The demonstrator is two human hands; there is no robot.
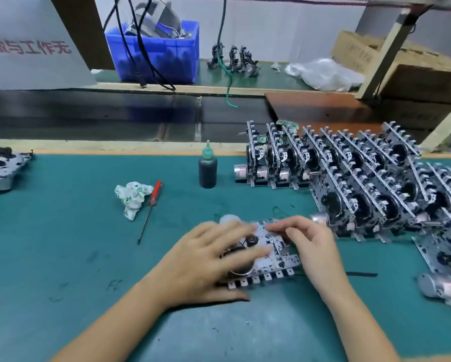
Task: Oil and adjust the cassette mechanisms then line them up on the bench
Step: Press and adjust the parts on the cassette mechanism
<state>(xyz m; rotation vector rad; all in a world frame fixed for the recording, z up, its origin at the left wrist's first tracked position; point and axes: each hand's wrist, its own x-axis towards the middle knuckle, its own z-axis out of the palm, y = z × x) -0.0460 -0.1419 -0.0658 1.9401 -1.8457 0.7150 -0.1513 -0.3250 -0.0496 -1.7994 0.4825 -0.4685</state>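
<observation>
A cassette mechanism (268, 253) is laid flat on the green bench mat (62, 257), near the middle of the scene, and both hands are placed on it. The left hand (208, 259) is spread, palm down, with straight fingers laid over the left part of the mechanism; it is blurred, so the exact contact of the fingertips cannot be told. The right hand (310, 241) is set on the right part, its fingers bent and their tips pressed onto the top plate; whether anything is pinched cannot be told.

Just right of the hands, rows of cassette mechanisms (349, 178) are stood on edge, close together, from the far middle of the mat out to the right edge. A further mechanism with a silver motor (441, 283) is seen at the near right.

To the far left of the hands a red-handled screwdriver (151, 205) is laid beside a crumpled rag (132, 195), just apart. A dark oil bottle (207, 169) with a green nozzle is stood upright beyond the hands. Another mechanism (2, 168) is laid at the far left edge. A blue bin (156, 53) is seen on the far shelf.
</observation>
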